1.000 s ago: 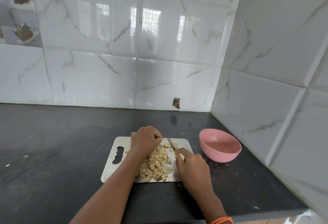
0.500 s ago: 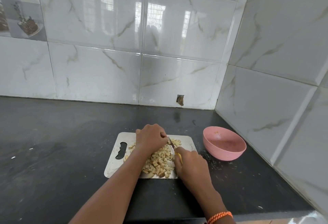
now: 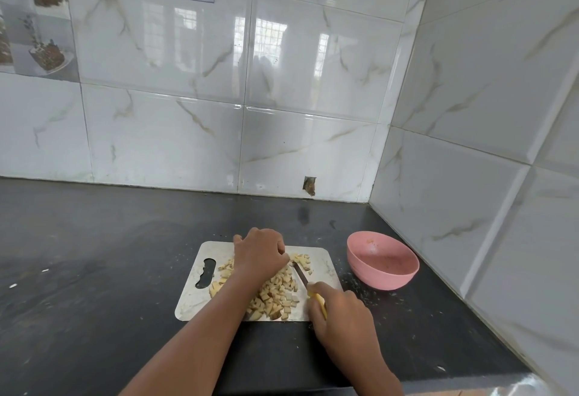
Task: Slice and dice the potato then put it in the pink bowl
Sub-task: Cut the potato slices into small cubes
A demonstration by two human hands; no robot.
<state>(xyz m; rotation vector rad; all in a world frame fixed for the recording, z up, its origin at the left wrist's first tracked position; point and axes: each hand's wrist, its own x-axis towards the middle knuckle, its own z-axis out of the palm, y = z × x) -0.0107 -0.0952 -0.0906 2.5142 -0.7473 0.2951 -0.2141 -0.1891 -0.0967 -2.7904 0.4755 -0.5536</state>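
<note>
**Pale potato cubes heaped on a board in a tiled corner**

The left hand (image 3: 259,253) rests curled over the diced potato (image 3: 277,293); whether it pinches a piece, I cannot tell. The right hand (image 3: 340,309) grips the yellow-handled knife (image 3: 301,276), blade angled toward the left knuckles. The cubes lie on a white cutting board (image 3: 192,297). Just right of it stands the pink bowl (image 3: 383,261). All sit on a black, crumb-speckled countertop (image 3: 94,270), backed by glossy marble-veined wall tiles (image 3: 313,145) meeting in a corner.
</note>
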